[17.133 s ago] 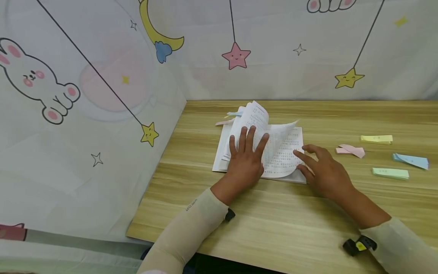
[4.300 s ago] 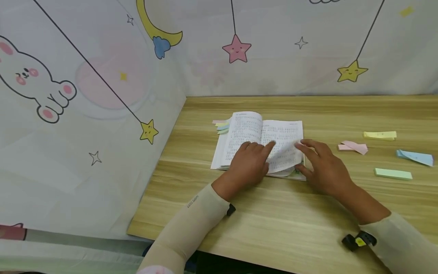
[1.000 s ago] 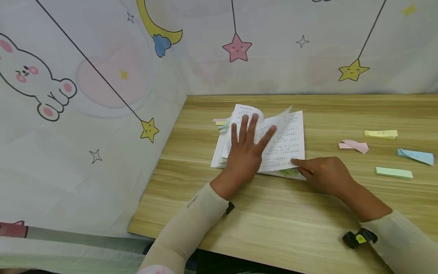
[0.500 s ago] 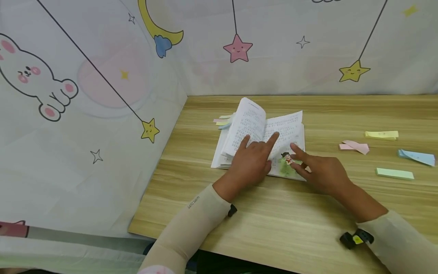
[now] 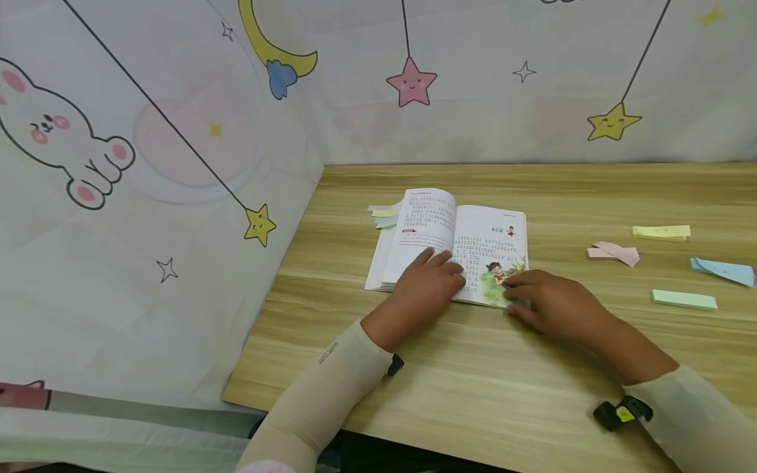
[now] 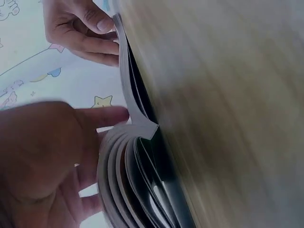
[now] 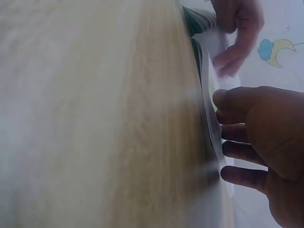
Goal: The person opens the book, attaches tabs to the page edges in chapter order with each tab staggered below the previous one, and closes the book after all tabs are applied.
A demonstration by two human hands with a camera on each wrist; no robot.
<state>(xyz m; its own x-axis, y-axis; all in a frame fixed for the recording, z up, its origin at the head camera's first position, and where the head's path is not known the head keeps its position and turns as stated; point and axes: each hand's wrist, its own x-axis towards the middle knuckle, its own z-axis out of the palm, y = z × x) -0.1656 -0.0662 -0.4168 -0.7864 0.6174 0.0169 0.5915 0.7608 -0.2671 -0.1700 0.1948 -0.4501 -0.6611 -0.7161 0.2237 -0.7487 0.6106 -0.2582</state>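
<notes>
An open book (image 5: 427, 217) lies on the wooden table, with printed text on both pages and a coloured drawing of a child at the right page's lower corner. Near the spine, my left hand (image 5: 427, 282) rests on the lower left page, its fingers spread in the left wrist view. At the lower right corner my right hand (image 5: 556, 305) touches the page; its fingers (image 7: 237, 151) reach the book's edge in the right wrist view. Coloured paper tabs (image 5: 384, 213) stick out from the book's left side.
To the right lie a yellow strip pad (image 5: 661, 232), a pink one (image 5: 613, 253), a blue one (image 5: 721, 270) and a green one (image 5: 684, 299). A cartoon-printed cloth (image 5: 473, 118) stands along the table's back and left edges.
Pages have been turned leftward, one after another; the lifted leaf now lies flat on the left, uncovering the illustrated page. My right hand has dropped slightly to the page's corner.
</notes>
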